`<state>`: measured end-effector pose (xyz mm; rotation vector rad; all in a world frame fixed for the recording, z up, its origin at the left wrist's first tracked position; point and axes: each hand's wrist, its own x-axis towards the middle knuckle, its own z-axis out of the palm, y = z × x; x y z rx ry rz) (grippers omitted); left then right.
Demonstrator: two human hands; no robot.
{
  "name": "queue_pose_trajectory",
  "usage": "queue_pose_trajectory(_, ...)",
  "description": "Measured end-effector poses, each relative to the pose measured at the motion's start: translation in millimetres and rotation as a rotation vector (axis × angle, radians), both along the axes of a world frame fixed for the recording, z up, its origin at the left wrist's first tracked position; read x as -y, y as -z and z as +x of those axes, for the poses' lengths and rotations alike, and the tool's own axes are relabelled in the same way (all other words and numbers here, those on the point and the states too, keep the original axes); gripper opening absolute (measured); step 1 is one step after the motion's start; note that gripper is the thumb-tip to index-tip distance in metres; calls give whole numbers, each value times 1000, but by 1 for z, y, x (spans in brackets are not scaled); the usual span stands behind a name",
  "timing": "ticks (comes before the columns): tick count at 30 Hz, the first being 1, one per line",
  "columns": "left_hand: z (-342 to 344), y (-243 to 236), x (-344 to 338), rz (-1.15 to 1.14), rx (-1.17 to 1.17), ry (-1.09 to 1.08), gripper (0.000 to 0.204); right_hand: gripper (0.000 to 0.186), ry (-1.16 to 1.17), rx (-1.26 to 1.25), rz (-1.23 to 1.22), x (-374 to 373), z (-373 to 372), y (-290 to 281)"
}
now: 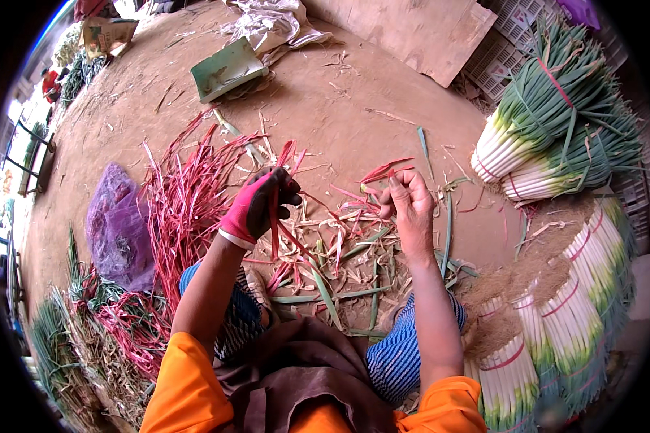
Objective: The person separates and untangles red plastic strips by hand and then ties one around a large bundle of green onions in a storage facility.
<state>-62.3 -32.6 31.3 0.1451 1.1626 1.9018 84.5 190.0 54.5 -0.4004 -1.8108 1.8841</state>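
Observation:
My left hand [267,202], in a pink and black glove, is closed around red plastic tying strips [275,227]; their ends stick up above the fist and hang below it. Opposite it, my bare right hand [409,198] is raised with thumb and fingers pinched together. A speck of red shows at its fingertips, too small to make out. Beyond the right hand, more red strips [386,171] lie on the ground. A large heap of red strips [188,209] spreads beside my left forearm.
Tied bundles of green onions [549,123] lie at the far right; more bundles [570,303] line my right side. A purple mesh bag [119,227] sits left of the strips. Leaf scraps [361,252] litter the ground between my legs. A green scoop [227,70] lies ahead.

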Motion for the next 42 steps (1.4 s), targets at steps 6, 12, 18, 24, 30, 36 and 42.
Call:
queue_pose_trajectory(6,6,18,-5,47,88,49,24,16,-8,64,105,4,-8,10)
queue_pose_trajectory(12,5,14,-8,50,3,79,25,15,-57,100,102,-6,-4,5)
queue_pose_trajectory(18,8,6,-14,47,7,83,27,9,15,86,320,-10,-4,-1)
queue_pose_trajectory(24,0,10,-1,227,41,94,27,13,183,86,720,-27,-9,0)
queue_pose_trajectory(30,1,7,3,401,109,131,26,31,210,69,702,-21,-15,7)
queue_pose_trajectory(36,22,4,-17,495,187,244,22,40,-473,68,155,29,-25,26)
queue_pose_trajectory(42,21,0,-17,408,105,100,25,30,-576,218,155,22,-13,10)
